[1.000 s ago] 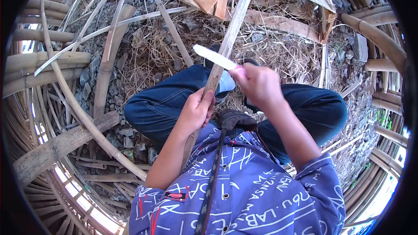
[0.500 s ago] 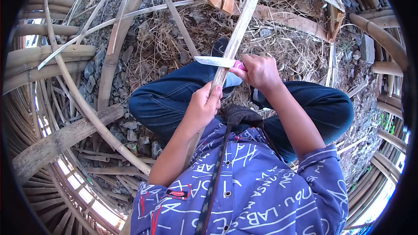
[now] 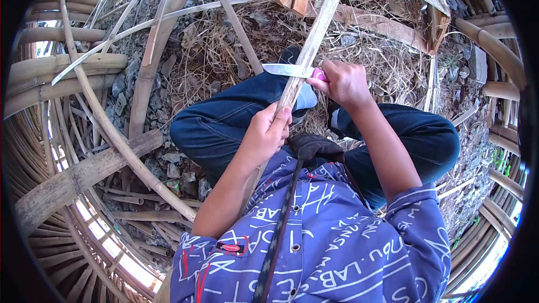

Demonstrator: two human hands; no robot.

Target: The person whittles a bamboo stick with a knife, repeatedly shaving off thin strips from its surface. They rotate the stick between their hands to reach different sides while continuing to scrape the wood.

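Note:
A long pale bamboo strip (image 3: 324, 19) runs from the top of the view down between my bent legs and under my left forearm. My left hand (image 3: 266, 134) is closed around it, thumb on top, just below the blade. In my right hand (image 3: 347, 83) I grip a knife (image 3: 287, 70) by its pink handle. Its blade lies across the strip, touching it, with the tip pointing left. The far end of the strip is out of view, and my fingers hide part of the handle.
A thick bamboo pole (image 3: 84, 177) and a curved cane (image 3: 104, 118) lie on the left. Wooden boards (image 3: 370, 25) stand at the top right. Dry straw (image 3: 213, 50) and stones (image 3: 174, 160) cover the ground. Bamboo slats (image 3: 62, 73) surround me at the sides.
My right hand has moved the knife slightly up and away along the strip, farther from my left hand. My left hand keeps its hold. The whole view has shifted a little.

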